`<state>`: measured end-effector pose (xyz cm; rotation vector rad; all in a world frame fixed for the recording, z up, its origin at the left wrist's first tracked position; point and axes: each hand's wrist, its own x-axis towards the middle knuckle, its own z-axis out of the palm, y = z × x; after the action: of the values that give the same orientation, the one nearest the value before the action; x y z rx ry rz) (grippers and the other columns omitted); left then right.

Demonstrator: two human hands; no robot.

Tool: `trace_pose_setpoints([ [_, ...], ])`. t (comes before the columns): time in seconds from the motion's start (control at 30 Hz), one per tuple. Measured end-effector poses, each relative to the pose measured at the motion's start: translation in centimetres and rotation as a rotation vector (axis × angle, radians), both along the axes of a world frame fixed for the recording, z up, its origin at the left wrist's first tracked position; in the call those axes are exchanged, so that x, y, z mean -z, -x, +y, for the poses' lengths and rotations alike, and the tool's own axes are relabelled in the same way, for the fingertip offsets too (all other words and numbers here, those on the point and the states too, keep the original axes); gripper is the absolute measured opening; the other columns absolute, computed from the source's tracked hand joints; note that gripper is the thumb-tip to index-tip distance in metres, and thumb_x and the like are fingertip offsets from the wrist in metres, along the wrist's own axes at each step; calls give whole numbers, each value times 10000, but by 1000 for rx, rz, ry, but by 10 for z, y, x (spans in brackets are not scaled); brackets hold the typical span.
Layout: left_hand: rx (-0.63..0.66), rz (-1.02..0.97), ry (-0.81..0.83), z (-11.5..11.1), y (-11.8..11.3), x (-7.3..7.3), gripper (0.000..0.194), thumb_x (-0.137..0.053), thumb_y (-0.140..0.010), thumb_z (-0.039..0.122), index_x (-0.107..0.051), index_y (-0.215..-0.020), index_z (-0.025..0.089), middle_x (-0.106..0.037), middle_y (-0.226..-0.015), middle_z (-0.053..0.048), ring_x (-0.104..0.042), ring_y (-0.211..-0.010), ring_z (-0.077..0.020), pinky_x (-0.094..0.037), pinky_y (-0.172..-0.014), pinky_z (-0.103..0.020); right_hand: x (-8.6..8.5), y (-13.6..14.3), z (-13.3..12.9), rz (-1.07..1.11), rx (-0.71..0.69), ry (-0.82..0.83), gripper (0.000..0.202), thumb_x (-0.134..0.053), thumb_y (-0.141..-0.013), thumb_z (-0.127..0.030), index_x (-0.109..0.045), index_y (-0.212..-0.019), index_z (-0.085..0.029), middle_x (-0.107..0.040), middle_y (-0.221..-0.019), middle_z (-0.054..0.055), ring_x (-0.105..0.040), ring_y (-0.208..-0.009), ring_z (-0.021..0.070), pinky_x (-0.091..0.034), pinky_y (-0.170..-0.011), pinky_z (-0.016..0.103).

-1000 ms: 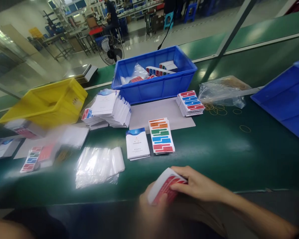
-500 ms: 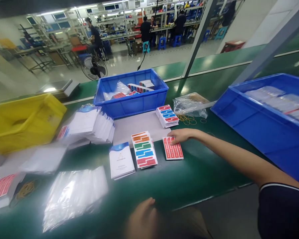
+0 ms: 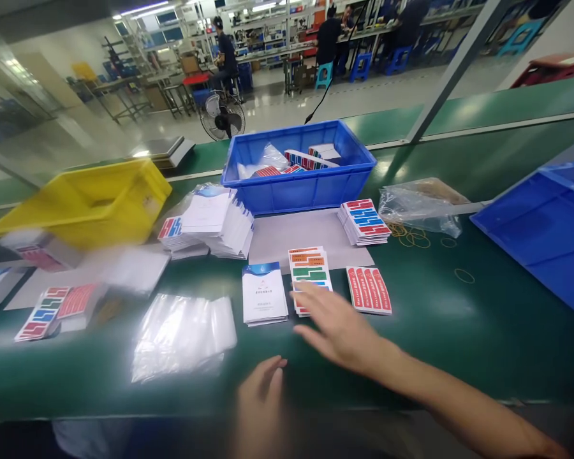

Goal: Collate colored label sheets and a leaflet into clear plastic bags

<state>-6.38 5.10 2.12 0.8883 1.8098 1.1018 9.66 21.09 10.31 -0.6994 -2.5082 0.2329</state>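
Observation:
My right hand (image 3: 339, 328) reaches over a stack of sticker sheets (image 3: 309, 260) with orange, green and blue blocks. Its fingers are stretched and the thumb stands apart; they cover the lower part of the stack, and contact is hard to judge. Just right of it lies a stack of red sticker sheets (image 3: 369, 290). White booklets (image 3: 264, 296) with a blue top band lie left of the coloured stack. My left hand (image 3: 262, 398), partly blurred, is near the front edge with fingers loosely bent, thumb apart, and nothing visible in it.
Clear plastic bags (image 3: 184, 335) lie at left. Behind are a booklet pile (image 3: 217, 220), a blue bin (image 3: 299, 194), another sticker stack (image 3: 363, 220) and rubber bands (image 3: 411, 237). A yellow bin (image 3: 110, 204) stands left, a second blue bin (image 3: 536, 223) right.
My right hand has left the red sticker sheets and moved left over the coloured stack. The red sheets stay on the table. The view has swung left.

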Motion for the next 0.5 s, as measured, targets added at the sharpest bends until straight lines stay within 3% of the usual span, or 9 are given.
trace_pose_setpoints([
  [0.07,-35,20,-6,-4,12,-3,396,-521,-847,516,-699,-1019,207,-720,-1073,-106,-653,-1024,-242,-490,-974,-371,17,43,-15,-131,-91,-5,613,-599,-879,-317,-401,-1389,-42,-383,-1469,227,-340,-1375,335,-410,-1075,465],
  [0.13,-101,29,-10,-12,23,-1,420,-531,-831,541,-702,-1008,201,-723,-1065,-106,-653,-1026,-246,-490,-971,-365,39,77,-22,-212,-90,4,667,-634,-843,-245,-370,-1400,11,-308,-1489,275,-261,-1405,366,-369,-1099,502],
  [0.27,-311,0,-65,-29,36,7,446,-582,-783,579,-718,-945,187,-743,-976,-96,-682,-945,-233,-524,-911,-314,74,99,-28,-258,-121,15,502,-477,-851,-49,-454,-1351,2,-445,-1412,253,-403,-1345,306,-429,-1067,447],
  [0.4,-382,-166,-118,-34,39,9,417,-664,-735,550,-728,-896,172,-751,-913,-94,-703,-871,-229,-568,-836,-300,66,84,-31,-69,-198,-11,439,-372,-850,-2,-604,-1217,-66,-633,-1249,161,-597,-1171,238,-516,-989,375],
  [0.5,-368,-358,-167,-28,39,8,435,-672,-731,543,-730,-908,150,-750,-909,-125,-707,-876,-262,-589,-798,-351,46,76,-41,154,-218,-33,453,-359,-865,-19,-580,-1257,-70,-650,-1222,152,-589,-1183,221,-510,-1002,364],
])
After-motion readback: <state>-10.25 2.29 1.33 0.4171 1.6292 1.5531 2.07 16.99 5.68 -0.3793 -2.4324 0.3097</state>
